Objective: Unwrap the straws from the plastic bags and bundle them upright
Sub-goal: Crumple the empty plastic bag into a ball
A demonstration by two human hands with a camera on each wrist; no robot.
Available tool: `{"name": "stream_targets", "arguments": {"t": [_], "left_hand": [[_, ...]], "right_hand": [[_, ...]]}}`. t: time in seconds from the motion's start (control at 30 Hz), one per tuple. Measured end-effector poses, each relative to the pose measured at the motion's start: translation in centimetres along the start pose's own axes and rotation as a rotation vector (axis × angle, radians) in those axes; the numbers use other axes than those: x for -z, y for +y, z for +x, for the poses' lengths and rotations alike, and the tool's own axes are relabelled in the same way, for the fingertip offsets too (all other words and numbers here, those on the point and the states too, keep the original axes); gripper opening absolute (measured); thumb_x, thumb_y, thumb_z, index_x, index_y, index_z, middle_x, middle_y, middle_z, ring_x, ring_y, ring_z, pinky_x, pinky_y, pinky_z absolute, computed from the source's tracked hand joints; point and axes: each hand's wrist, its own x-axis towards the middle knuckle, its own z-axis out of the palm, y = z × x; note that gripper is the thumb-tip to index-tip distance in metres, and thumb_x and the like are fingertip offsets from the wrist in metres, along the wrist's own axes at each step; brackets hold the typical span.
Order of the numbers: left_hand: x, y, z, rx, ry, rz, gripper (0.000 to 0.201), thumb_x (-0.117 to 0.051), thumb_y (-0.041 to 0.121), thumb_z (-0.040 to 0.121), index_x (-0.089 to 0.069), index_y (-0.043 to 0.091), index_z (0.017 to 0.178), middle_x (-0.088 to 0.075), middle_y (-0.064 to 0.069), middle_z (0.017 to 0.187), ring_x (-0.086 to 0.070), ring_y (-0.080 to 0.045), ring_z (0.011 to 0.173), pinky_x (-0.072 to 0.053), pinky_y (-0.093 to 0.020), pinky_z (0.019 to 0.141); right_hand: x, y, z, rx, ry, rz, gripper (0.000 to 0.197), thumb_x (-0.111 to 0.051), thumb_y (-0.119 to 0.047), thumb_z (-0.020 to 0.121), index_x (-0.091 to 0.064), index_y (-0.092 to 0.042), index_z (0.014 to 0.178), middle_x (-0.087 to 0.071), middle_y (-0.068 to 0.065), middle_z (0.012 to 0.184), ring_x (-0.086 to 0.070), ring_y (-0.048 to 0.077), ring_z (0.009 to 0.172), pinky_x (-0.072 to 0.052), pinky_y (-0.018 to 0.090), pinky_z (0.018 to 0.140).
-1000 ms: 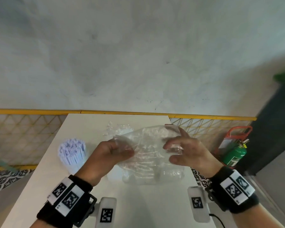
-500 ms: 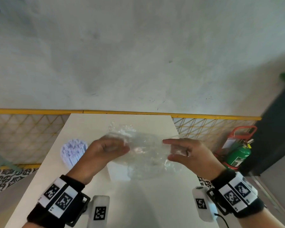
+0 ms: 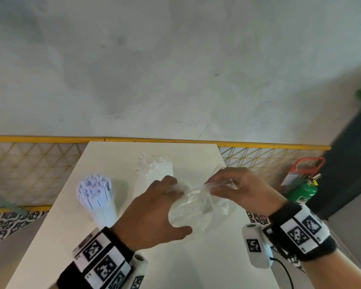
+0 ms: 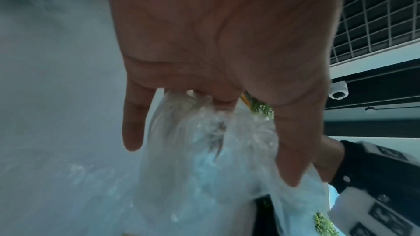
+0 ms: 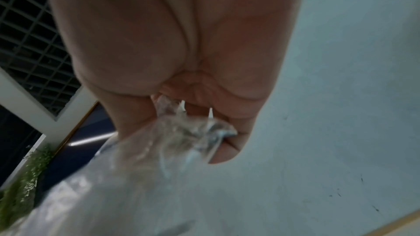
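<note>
Here, hands first:
Left hand: back turned up, fingers curled into one end of the clear plastic bag, thumb stretched out beneath it; the left wrist view shows the film gathered in the bent fingers, little finger straight and free.
Right hand: knuckles up, fingers and thumb pinching the bag's other end into a twisted bunch, as the right wrist view confirms.
Bag: crumpled, held between both hands above the worktop; whether it touches the surface cannot be told.
Wrists: black bands with white square-code markers on each; white camera units with the same kind of marker hang below. No readable words.
Straw bundle: white straws standing upright, to the left of the left hand, apart from it.
Second bag: clear, lying farther back on the worktop with white contents.
Writing: none legible anywhere.
Surroundings: yellow mesh railing behind the worktop; green fire extinguisher in a red stand to the right.
</note>
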Motion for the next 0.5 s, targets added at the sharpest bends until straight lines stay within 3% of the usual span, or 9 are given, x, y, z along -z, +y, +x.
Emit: {"name": "stream_targets", "arguments": {"t": [0.1, 0.17, 0.2, 0.23, 0.27, 0.33, 0.4, 0.43, 0.5], "left_hand": [[-0.7, -0.9, 0.4, 0.04, 0.004, -0.164, 0.026, -0.059, 0.049, 0.075, -0.052, 0.04, 0.099, -0.048, 0.018, 0.1, -0.056, -0.001, 0.089, -0.05, -0.024, 0.076], [-1.0, -1.2, 0.6, 0.09, 0.004, -0.302, 0.015, -0.059, 0.039, 0.077, -0.058, 0.037, 0.091, -0.057, 0.014, 0.093, -0.061, -0.004, 0.087, -0.051, -0.026, 0.077], [-1.0, -1.3, 0.6, 0.11, 0.006, -0.367, 0.012, -0.062, 0.035, 0.078, -0.062, 0.035, 0.089, -0.06, 0.011, 0.091, -0.062, -0.005, 0.087, -0.05, -0.025, 0.077], [-0.8, -1.3, 0.7, 0.127, 0.014, -0.43, 0.01, -0.066, 0.03, 0.078, -0.065, 0.031, 0.088, -0.063, 0.01, 0.088, -0.063, -0.004, 0.085, -0.048, -0.021, 0.075], [-0.7, -1.4, 0.6, 0.146, 0.024, -0.495, 0.01, -0.07, 0.022, 0.08, -0.068, 0.027, 0.087, -0.064, 0.01, 0.085, -0.064, -0.003, 0.082, -0.047, -0.017, 0.073], [-0.5, -1.2, 0.5, 0.207, 0.047, -0.626, 0.014, -0.072, 0.011, 0.08, -0.071, 0.023, 0.088, -0.067, 0.012, 0.083, -0.064, 0.0, 0.078, -0.046, -0.013, 0.071], [-0.6, -1.1, 0.3, 0.299, 0.116, -0.775, 0.018, -0.073, 0.018, 0.076, -0.073, 0.028, 0.09, -0.071, 0.007, 0.085, -0.066, -0.004, 0.08, -0.051, -0.018, 0.073], [-0.9, -1.2, 0.2, 0.359, 0.176, -0.844, 0.022, -0.072, 0.022, 0.072, -0.074, 0.03, 0.092, -0.073, 0.003, 0.088, -0.067, -0.008, 0.081, -0.052, -0.021, 0.074], [-1.2, -1.3, 0.0, 0.457, 0.312, -0.986, 0.032, -0.071, 0.022, 0.065, -0.074, 0.031, 0.097, -0.074, -0.004, 0.095, -0.066, -0.02, 0.085, -0.054, -0.032, 0.082]], "right_hand": [[-0.6, 0.4, 0.3, 0.02, 0.076, 0.016, 0.012, -0.076, -0.032, 0.084, -0.075, -0.029, 0.095, -0.069, -0.01, 0.101, -0.065, 0.009, 0.1, -0.051, 0.041, 0.094], [-0.9, 0.7, 0.1, 0.071, 0.114, -0.078, 0.032, -0.077, -0.056, 0.07, -0.072, -0.035, 0.094, -0.052, -0.014, 0.125, -0.051, 0.01, 0.121, -0.044, 0.032, 0.102], [-0.9, 0.6, 0.0, 0.083, 0.087, -0.11, 0.041, -0.08, -0.06, 0.063, -0.071, -0.036, 0.095, -0.041, -0.018, 0.139, -0.041, 0.006, 0.131, -0.038, 0.025, 0.106], [-1.0, 0.3, -0.1, 0.089, 0.054, -0.118, 0.047, -0.085, -0.057, 0.057, -0.07, -0.036, 0.096, -0.034, -0.022, 0.146, -0.035, 0.001, 0.136, -0.034, 0.018, 0.107], [-1.1, 0.0, -0.2, 0.095, 0.039, -0.113, 0.05, -0.089, -0.051, 0.055, -0.07, -0.033, 0.097, -0.038, -0.025, 0.145, -0.038, -0.003, 0.134, -0.034, 0.013, 0.104], [-1.4, 0.0, -0.2, 0.061, 0.093, -0.086, 0.048, -0.094, -0.041, 0.054, -0.068, -0.03, 0.093, -0.063, -0.027, 0.112, -0.059, -0.01, 0.101, -0.043, 0.009, 0.085], [-1.8, 0.4, 0.0, -0.019, 0.158, -0.036, 0.036, -0.093, -0.04, 0.057, -0.066, -0.029, 0.078, -0.066, -0.015, 0.075, -0.056, 0.002, 0.065, -0.042, 0.017, 0.064], [-1.9, 0.4, 0.1, -0.051, 0.172, -0.021, 0.032, -0.091, -0.042, 0.06, -0.066, -0.026, 0.073, -0.065, -0.008, 0.069, -0.057, 0.015, 0.062, -0.042, 0.023, 0.062], [-2.4, 0.4, 0.0, -0.082, 0.169, 0.082, 0.031, -0.087, -0.039, 0.068, -0.065, -0.017, 0.07, -0.067, -0.003, 0.065, -0.062, 0.021, 0.06, -0.045, 0.028, 0.059]]}}
